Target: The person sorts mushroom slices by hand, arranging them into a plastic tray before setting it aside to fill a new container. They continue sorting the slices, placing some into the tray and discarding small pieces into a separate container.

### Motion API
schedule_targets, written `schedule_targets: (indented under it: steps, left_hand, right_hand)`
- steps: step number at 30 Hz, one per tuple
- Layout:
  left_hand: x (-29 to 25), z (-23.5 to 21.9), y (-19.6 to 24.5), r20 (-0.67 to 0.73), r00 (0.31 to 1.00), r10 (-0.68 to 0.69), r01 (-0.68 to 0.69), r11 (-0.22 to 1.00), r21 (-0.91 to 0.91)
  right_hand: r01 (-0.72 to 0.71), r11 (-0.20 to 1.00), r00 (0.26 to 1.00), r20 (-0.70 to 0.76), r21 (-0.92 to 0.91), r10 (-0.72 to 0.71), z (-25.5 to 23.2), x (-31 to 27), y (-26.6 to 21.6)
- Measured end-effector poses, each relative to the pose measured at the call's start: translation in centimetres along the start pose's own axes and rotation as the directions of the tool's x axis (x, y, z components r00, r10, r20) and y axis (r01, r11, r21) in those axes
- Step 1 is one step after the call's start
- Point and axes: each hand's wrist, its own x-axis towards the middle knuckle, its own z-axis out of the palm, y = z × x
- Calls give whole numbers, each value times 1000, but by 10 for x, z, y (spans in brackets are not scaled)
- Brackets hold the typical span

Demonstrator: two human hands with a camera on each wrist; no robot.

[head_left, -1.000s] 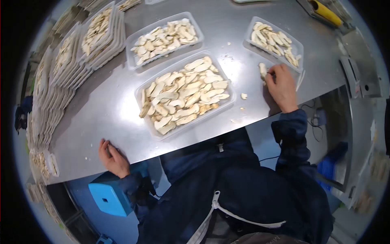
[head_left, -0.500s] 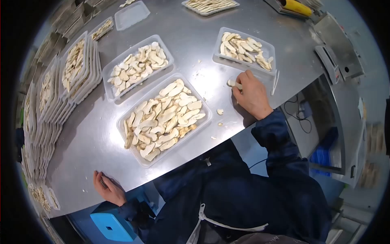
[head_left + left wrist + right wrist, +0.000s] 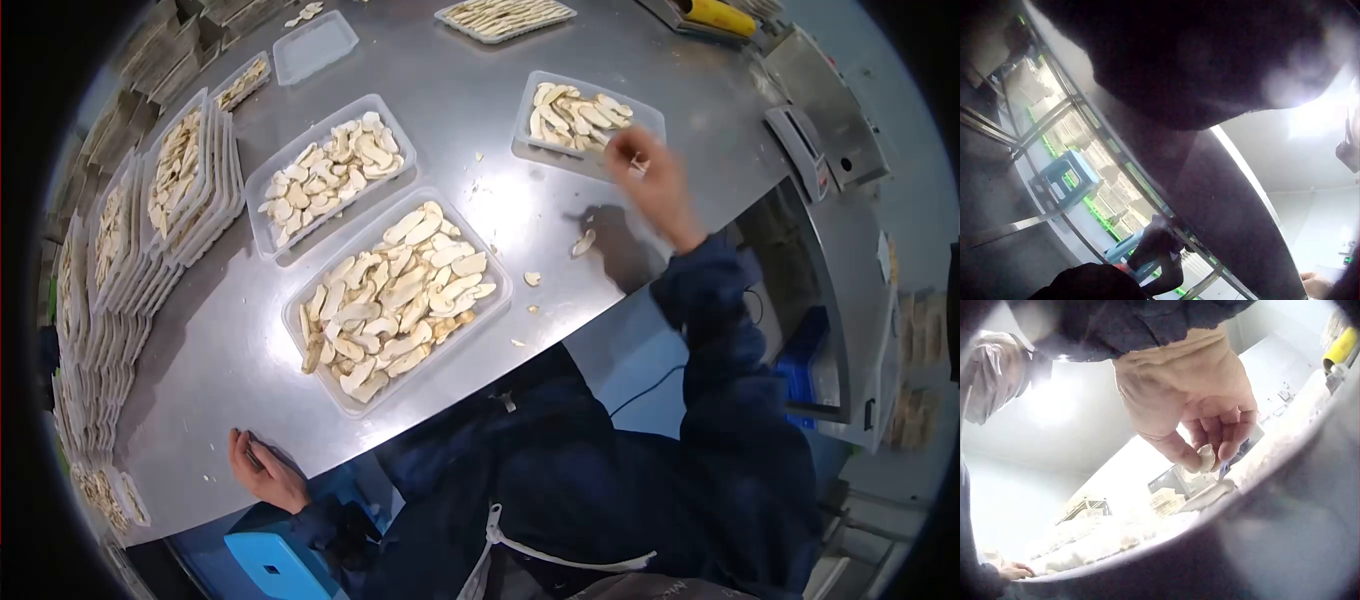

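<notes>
A pale mushroom piece [image 3: 1206,457] is pinched between thumb and fingers of the right hand [image 3: 658,190], raised by the near side of a tray [image 3: 560,156] of slices [image 3: 575,115]. The left hand [image 3: 266,474] is rested, loosely curled, at the worktop [image 3: 210,350] edge.

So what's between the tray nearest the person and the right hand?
In the head view: small pale scraps and a loose slice, on the tabletop between tray and right hand.
</notes>
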Motion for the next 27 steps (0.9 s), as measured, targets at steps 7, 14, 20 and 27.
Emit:
schedule_targets:
  steps: [7, 14, 20, 27]
  left_hand:
    - [1, -3, 10, 12, 1000, -17, 16, 1000, 1]
    - [2, -2, 4, 8, 1000, 2, -2, 1000, -24]
    - [0, 0, 10, 34, 997, -76, 81, 984, -159]
    - [0, -8, 41, 80, 997, 8, 16, 957, -291]
  right_hand:
    - [233, 938, 961, 209, -256, -181, -28, -6, -8]
    - [55, 983, 939, 343, -178, 9, 0, -56, -24]
    - [-44, 994, 954, 289, -103, 73, -14, -47, -25]
    - [-123, 981, 981, 129, -147, 142, -50, 8, -9]
